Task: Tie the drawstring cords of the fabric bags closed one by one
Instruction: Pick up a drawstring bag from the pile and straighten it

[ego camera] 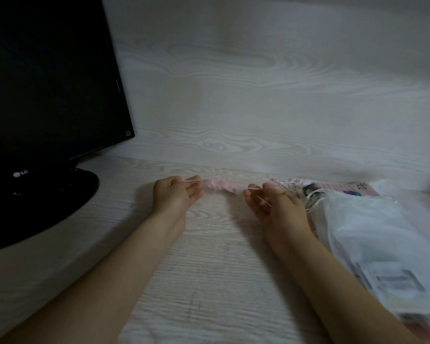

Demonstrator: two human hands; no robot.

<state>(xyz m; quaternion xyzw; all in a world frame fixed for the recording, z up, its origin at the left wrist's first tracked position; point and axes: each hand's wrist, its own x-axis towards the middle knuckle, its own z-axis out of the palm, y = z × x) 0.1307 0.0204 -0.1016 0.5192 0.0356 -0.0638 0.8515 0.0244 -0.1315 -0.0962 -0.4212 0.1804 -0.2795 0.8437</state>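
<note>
As the fingers (195, 192) pinch its cords (191, 181), the pink bag (221, 186) lies between.

Bare forearms (134, 256); left hand (176, 196), right hand (274, 207) apparently bare.

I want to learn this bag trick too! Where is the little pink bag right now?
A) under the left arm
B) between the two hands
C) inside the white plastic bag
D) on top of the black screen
B: the pink bag sits bunched up on the table between the left hand and the right hand, each pinching one of its cords.
</note>
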